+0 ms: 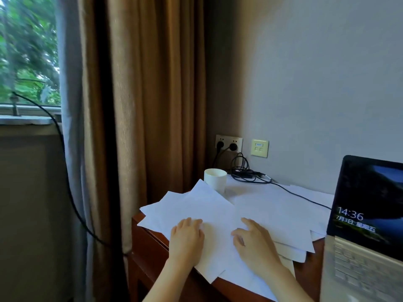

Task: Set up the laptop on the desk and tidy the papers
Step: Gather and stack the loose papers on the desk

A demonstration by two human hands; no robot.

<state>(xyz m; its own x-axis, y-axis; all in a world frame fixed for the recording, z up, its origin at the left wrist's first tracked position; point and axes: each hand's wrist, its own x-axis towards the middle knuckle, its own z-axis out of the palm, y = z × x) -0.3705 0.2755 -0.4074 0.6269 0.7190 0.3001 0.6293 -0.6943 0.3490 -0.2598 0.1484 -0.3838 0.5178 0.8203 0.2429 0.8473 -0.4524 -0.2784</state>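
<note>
Now both hands are on the papers (209,205): left hand (187,234) flat, right hand (255,243) splayed beside it, neither gripping. The laptop (366,214) stands open out past the right hand. Sheets overhang the desk (148,243) edge by the left hand, so a hasty sweep could spill them. The white cup (215,178) just beyond the left fingers could get nudged; its contents can't be seen

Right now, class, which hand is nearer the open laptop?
Right. The right hand rests on the papers left of the laptop; the left hand lies farther left.
</note>
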